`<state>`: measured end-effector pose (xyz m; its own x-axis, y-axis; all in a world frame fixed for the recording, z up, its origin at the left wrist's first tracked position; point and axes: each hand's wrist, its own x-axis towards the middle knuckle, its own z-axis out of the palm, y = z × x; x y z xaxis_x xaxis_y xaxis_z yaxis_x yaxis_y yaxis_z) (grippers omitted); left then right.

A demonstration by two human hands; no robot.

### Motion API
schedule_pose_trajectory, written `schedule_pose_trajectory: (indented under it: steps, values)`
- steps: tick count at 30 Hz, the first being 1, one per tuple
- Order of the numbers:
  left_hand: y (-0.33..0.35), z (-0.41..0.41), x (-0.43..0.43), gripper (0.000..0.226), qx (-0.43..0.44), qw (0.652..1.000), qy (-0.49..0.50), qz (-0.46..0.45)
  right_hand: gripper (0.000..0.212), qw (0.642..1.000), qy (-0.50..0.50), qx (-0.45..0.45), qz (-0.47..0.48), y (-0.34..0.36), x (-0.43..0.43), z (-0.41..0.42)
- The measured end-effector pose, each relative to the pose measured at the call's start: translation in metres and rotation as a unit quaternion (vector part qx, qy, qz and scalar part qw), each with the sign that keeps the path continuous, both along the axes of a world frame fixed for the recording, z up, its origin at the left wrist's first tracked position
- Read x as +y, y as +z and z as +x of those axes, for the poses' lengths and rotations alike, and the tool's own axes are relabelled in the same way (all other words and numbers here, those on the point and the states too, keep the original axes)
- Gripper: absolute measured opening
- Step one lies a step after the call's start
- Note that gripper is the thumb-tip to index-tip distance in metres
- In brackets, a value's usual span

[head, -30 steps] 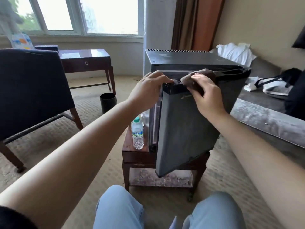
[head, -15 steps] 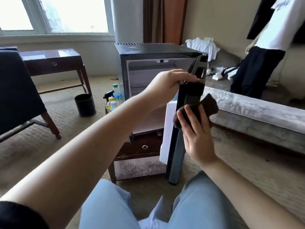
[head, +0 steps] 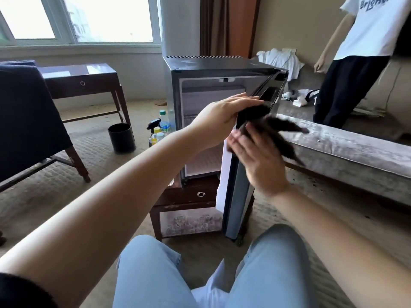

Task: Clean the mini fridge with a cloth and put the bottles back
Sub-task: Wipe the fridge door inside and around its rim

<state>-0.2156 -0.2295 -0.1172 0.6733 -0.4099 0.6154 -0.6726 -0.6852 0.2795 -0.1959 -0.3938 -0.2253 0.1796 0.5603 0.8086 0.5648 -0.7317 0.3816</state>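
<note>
Nearest the camera: knees in pale jeans (head: 155,274).
Right hand (head: 260,161): holds a dark cloth (head: 282,134), blurred, against the outer side of the door (head: 235,196); its fingers reach toward the door's edge.
Left hand (head: 222,118): curled over the door's top edge, gripping it.
Door: swung open, seen nearly edge-on, white lining toward the cabinet.
Mini fridge (head: 213,65): stands on a small dark table (head: 184,196) with a drawer.
Bottles (head: 163,124): just left of the fridge beside a spray bottle (head: 153,130); the forearm hides their bases.
Farther off: a black bin (head: 121,137) on the carpet, a side table (head: 82,78) under the window, and a person in a white T-shirt (head: 367,30) standing at right.
</note>
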Motion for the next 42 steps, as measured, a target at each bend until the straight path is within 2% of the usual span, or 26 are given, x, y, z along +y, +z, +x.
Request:
schedule_pose_trajectory:
  steps: [2, 4, 5, 6, 7, 8, 10, 11, 13, 15, 18, 21, 24, 28, 34, 39, 42]
  values:
    - [-0.003, 0.003, 0.008, 0.060, 0.006, 1.000, 0.026, 0.002, 0.033, 0.987, -0.025, 0.152, -0.035, -0.028, 0.007, -0.007]
    - [-0.001, 0.001, 0.016, 0.061, 0.018, 0.999, 0.049, 0.008, 0.052, 0.940, -0.043, 0.337, -0.009, -0.063, 0.011, -0.013]
    - [0.000, -0.001, 0.019, 0.061, 0.024, 0.998, 0.055, 0.014, 0.057, 0.905, -0.053, 0.422, 0.001, -0.085, 0.013, -0.011]
    - [0.002, -0.002, 0.021, 0.061, 0.032, 0.998, 0.058, 0.018, 0.056, 0.871, -0.082, 0.484, -0.012, -0.098, 0.013, -0.013]
    - [0.004, -0.003, 0.022, 0.061, 0.039, 0.997, 0.060, 0.022, 0.054, 0.856, -0.109, 0.503, -0.048, -0.103, 0.010, -0.017]
    - [0.005, -0.003, 0.021, 0.061, 0.044, 0.997, 0.063, 0.023, 0.051, 0.861, -0.109, 0.492, -0.065, -0.104, 0.009, -0.019]
    - [0.006, -0.001, 0.017, 0.060, 0.042, 0.997, 0.069, 0.017, 0.039, 0.903, -0.084, 0.409, -0.100, -0.087, 0.006, -0.024]
    - [0.004, -0.002, 0.012, 0.059, 0.035, 0.997, 0.070, 0.014, 0.030, 0.928, -0.051, 0.355, -0.099, -0.075, 0.002, -0.026]
    - [-0.001, -0.002, -0.002, 0.058, 0.015, 0.999, 0.050, 0.016, 0.036, 0.974, 0.025, 0.211, -0.082, -0.054, -0.009, -0.030]
    - [-0.004, -0.001, -0.018, 0.056, 0.004, 1.000, 0.010, 0.024, 0.041, 0.988, 0.032, 0.126, -0.083, -0.041, -0.024, -0.028]
    - [-0.002, 0.000, -0.024, 0.056, 0.001, 0.999, 0.000, 0.047, 0.046, 0.994, -0.002, 0.074, -0.075, -0.020, -0.053, -0.028]
    - [-0.009, 0.007, 0.007, 0.054, 0.007, 0.998, 0.049, 0.045, 0.058, 0.995, -0.015, 0.072, -0.071, -0.022, -0.085, -0.027]
    - [-0.036, 0.010, 0.047, 0.046, 0.027, 0.992, 0.108, 0.057, 0.051, 0.997, -0.026, 0.065, -0.036, -0.036, -0.113, -0.026]
    - [-0.082, 0.013, 0.067, 0.041, 0.053, 0.988, 0.122, 0.081, 0.042, 0.997, -0.062, 0.045, 0.029, -0.039, -0.145, -0.028]
    - [-0.107, 0.026, -0.011, 0.039, 0.049, 0.995, 0.046, 0.076, 0.039, 0.987, -0.137, 0.030, 0.073, -0.031, -0.201, -0.032]
    - [-0.103, 0.027, -0.065, 0.041, 0.020, 0.994, -0.002, 0.106, 0.032, 0.967, -0.159, 0.056, 0.189, -0.020, -0.235, -0.030]
    - [-0.104, 0.033, -0.074, 0.042, 0.007, 0.993, -0.003, 0.115, 0.032, 0.957, -0.163, 0.043, 0.235, -0.006, -0.250, -0.025]
